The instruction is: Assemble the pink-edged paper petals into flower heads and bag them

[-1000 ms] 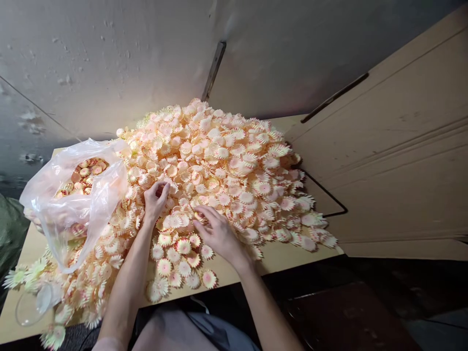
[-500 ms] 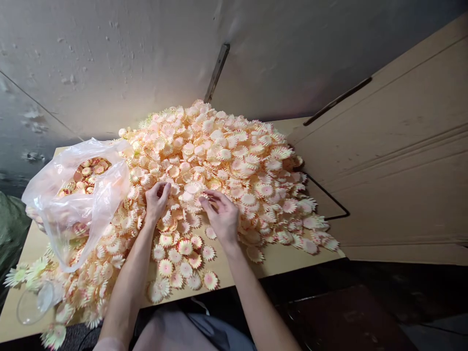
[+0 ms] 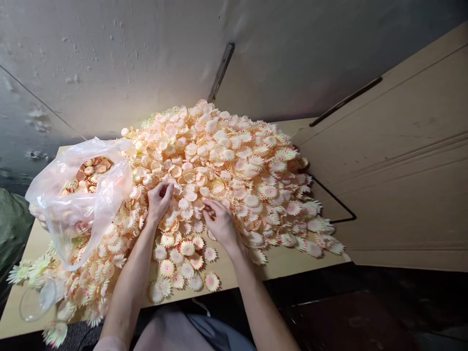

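Observation:
A large heap of pale cream-pink artificial flower petal pieces (image 3: 219, 151) with toothed rims covers the table. My left hand (image 3: 160, 201) is at the heap's front, thumb and fingers pinched together; whatever lies between the fingertips is too small to make out. Across from it, my right hand (image 3: 220, 222) has its fingers curled, with thumb and forefinger apart beside the pieces. A few overlapping petal pieces (image 3: 187, 204) lie between the two hands. Closer to me, several flatter loose petal pieces (image 3: 187, 247) with pink centres rest between my forearms.
On the left, an opened clear plastic bag (image 3: 106, 195) holds small red-and-cream pieces (image 3: 89, 173). A clear round plastic item (image 3: 36, 302) lies at the left front of the table (image 3: 288, 261). Cardboard (image 3: 402, 170) stands at right, by a black metal bracket (image 3: 336, 200). A wall (image 3: 127, 63) rises behind.
My right hand has drawn slightly down and away from the petal pieces in the middle, where they now show more openly. My left hand stays pinched. The view has shifted slightly.

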Demonstrator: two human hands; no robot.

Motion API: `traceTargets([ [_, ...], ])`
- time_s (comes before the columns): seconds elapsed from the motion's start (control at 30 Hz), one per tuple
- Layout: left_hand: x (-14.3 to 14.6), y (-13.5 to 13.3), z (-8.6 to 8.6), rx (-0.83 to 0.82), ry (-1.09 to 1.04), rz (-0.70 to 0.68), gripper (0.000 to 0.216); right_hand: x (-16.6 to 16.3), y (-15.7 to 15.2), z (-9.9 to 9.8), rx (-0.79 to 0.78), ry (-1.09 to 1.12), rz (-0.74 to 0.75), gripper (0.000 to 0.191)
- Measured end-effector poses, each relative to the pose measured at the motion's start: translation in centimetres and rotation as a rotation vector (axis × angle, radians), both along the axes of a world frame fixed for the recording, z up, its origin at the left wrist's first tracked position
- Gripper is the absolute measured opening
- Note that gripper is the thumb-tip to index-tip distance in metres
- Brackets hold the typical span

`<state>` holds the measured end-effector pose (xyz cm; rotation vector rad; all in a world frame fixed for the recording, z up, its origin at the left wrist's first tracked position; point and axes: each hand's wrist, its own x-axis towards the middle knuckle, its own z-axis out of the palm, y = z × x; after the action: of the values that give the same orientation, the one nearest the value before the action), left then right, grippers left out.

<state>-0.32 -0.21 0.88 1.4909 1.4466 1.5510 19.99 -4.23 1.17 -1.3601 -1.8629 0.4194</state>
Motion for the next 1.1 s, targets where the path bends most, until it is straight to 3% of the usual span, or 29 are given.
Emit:
traceTargets([
  [0.13, 0.0, 0.0, 0.0, -0.006, -0.012, 0.003, 0.031, -0.1, -0.2, -0.4, 0.036, -0.023, -0.054, 0.025],
  [0.33, 0.0, 0.0, 0.1, -0.01, -0.008, 0.007, 0.031, 0.5, -0.8, 0.9, 0.157, -0.039, -0.089, 0.033],
  [0.5, 0.0, -0.1, 0.1, 0.005, -0.003, 0.005, 0.03, 1.6, -1.2, 0.2, 0.055, -0.236, 0.07, 0.041],
  [0.73, 0.0, -0.1, 0.2, -0.011, 0.001, 0.007, 0.03, 1.5, -1.3, -0.5, 0.047, -0.212, 0.011, 0.034],
  [1.0, -0.2, 0.0, -0.1, 0.007, 0.004, 0.009, 0.031, 0.8, -0.6, 0.0, 0.044, -0.317, 0.079, 0.065],
  [1.1, -0.2, 0.0, -0.1, 0.011, -0.004, 0.0, 0.031, 1.0, 0.9, -0.7, 0.07, -0.31, 0.002, 0.058],
])
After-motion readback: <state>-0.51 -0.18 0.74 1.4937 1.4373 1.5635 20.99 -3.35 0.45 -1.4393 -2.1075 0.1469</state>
